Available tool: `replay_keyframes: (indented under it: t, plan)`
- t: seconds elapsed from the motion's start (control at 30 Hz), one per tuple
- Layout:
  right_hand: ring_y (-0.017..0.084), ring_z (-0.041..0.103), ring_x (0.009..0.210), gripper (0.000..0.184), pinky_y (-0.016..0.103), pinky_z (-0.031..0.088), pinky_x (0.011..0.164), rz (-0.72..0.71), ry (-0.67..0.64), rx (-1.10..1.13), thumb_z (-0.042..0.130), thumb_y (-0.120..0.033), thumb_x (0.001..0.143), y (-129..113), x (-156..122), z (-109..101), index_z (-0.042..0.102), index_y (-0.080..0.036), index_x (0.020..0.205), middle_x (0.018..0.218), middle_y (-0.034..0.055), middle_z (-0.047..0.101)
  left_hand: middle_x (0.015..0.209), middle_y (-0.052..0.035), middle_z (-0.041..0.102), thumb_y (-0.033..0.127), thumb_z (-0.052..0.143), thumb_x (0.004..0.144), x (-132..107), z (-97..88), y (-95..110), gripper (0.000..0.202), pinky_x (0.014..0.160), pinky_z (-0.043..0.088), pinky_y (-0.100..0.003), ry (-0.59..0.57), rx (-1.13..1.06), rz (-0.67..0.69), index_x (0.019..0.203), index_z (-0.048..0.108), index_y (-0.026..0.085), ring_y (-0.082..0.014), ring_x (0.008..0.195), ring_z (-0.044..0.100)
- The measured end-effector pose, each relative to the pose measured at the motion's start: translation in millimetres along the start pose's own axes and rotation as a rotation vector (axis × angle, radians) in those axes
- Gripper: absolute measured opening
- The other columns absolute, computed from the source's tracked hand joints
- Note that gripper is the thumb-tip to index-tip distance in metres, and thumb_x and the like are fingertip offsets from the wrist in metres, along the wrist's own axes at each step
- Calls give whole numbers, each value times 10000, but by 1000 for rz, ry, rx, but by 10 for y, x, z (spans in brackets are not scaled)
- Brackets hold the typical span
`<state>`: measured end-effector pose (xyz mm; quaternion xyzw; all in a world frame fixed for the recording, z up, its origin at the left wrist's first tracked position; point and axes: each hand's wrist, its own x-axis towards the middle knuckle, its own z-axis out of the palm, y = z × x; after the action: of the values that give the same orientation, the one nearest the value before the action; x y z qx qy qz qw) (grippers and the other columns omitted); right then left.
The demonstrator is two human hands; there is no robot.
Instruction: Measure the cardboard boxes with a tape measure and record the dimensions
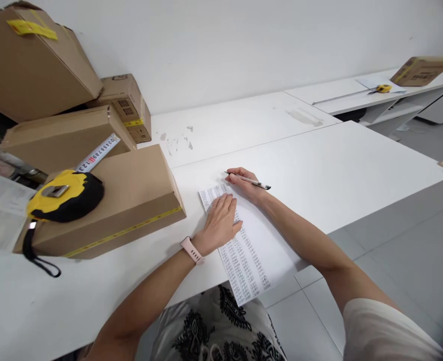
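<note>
A sheet of paper (274,250) with several columns of small dark writing lies on the white table, its lower end sticking out past the front edge. Flat on its upper part rests my left hand (223,220), fingers stretched out, a pale pink watch on the wrist. My right hand (244,183) is closed around a pen (257,183) with a black end, at the sheet's top edge; the pen's tip points to the left. To the left, a yellow and black tape measure (65,196) sits on a cardboard box (131,185) with its blade partly drawn out.
More cardboard boxes (33,60) are stacked at the left against the wall. On the far right of the white table (319,165) stands a side surface holding another tape measure (384,88) and a carton (420,71). The table's front edge runs close to my body.
</note>
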<state>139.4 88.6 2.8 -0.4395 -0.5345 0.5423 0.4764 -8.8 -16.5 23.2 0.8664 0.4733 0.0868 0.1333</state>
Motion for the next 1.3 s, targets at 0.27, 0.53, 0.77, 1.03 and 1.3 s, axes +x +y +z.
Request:
replay_keyframes:
  t: [0.27,0.53,0.77,1.03,1.3]
  plan:
    - [126,459,633,281,279,383,614,-91,-5,-261,621,-495,857,75,-4,-23,548,-224,867,711,-44,527,1565,-305,353,453,519,972,124,127,-48,662,1201,254,-537,75,92,-48,1436,422,-8,-405,1471,313]
    - [124,418,514,221,283,331,541,-130,51,-387,582,-353,858,72,23,-6,412,-249,763,535,-79,433,1523,-304,410,491,519,966,141,167,-65,659,1172,288,-526,103,165,-27,1402,462,1,-409,1422,374]
    - [118,370,514,155,282,296,536,-168,42,-539,523,-274,841,-11,-43,3,397,-247,755,523,-87,368,1516,-303,418,503,539,953,150,170,-54,669,1170,292,-526,109,158,-37,1388,465,0,-408,1415,379]
    - [118,383,521,159,275,295,533,-163,40,-581,515,-286,843,0,-45,4,392,-246,751,532,-83,386,1516,-289,427,512,538,949,149,180,-53,665,1170,297,-519,110,170,-43,1382,470,11,-402,1415,382]
    - [117,377,517,157,275,290,528,-164,28,-571,514,-298,841,3,-51,12,393,-247,754,538,-80,386,1497,-295,448,497,548,946,145,199,-57,637,1149,317,-536,141,169,-31,1364,477,21,-402,1403,394]
